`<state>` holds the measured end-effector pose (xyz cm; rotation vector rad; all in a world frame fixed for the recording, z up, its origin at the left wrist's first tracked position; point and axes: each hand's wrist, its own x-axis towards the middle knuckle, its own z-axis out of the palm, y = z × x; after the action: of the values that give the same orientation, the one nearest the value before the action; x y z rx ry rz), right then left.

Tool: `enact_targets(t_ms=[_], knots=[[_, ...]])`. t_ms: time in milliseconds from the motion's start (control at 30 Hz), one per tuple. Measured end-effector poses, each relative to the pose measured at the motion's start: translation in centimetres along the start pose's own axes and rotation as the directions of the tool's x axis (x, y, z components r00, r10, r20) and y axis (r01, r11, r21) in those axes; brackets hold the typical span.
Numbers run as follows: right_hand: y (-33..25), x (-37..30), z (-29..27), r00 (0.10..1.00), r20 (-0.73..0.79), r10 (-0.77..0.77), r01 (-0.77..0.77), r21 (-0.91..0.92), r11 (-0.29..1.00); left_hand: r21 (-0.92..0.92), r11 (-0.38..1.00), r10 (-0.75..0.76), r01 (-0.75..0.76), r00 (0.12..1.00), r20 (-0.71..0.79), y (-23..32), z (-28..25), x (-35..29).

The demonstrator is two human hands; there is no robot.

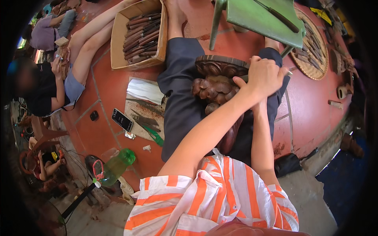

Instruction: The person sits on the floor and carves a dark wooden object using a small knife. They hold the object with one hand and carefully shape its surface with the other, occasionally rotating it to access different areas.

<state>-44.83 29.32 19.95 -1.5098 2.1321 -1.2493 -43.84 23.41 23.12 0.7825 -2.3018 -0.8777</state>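
Observation:
A dark brown wooden carving (214, 89) with a flat round top, clustered rounded shapes and a curved lower part rests between my thighs. My left hand (264, 74) is closed beside it, lying over my right hand (240, 82). My forearms cross at the wrists. Only the thumb and wrist of the right hand show clearly; its other fingers are hidden. A narrow flat metal tool (245, 78) passes through the closed hands, with one end against or just over the carving and the other sticking out at the right. Its exact kind is unclear.
Ahead stand a cardboard box (115, 51) of wooden-handled tools and a green plastic stool (256, 17) with a tool on it. A woven tray (319, 65) holds more tools. A phone (122, 120), blades (146, 119) and a green bottle (118, 167) lie left. Another person (47, 82) sits there.

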Motion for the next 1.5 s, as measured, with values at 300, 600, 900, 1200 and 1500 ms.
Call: enact_targets(t_ms=[300,600,900,1200,1500], knots=[[-0.1,-0.8,-0.4,0.998,0.018,0.059,-0.060,0.095,0.994,0.032,0.997,0.067,-0.064,0.992,-0.103,0.1,0.8,-1.8],[0.1,-0.8,-0.7,0.995,0.001,0.096,-0.095,0.132,0.987,0.318,0.947,0.117,-0.033,0.962,-0.248,1.0,1.3,-2.9],[0.8,-0.3,-0.6,0.992,-0.022,0.128,-0.123,0.145,0.982,0.173,0.982,0.094,-0.076,0.990,-0.101,0.8,1.7,-1.8],[1.5,-0.1,-0.2,0.984,-0.021,0.174,-0.169,0.151,0.974,0.145,0.989,-0.011,0.014,1.000,-0.023,0.3,1.6,-0.6],[1.0,-0.9,-0.2,0.989,0.001,0.151,-0.148,0.202,0.968,0.154,0.988,0.027,-0.011,0.994,-0.107,0.4,1.3,-2.1]])
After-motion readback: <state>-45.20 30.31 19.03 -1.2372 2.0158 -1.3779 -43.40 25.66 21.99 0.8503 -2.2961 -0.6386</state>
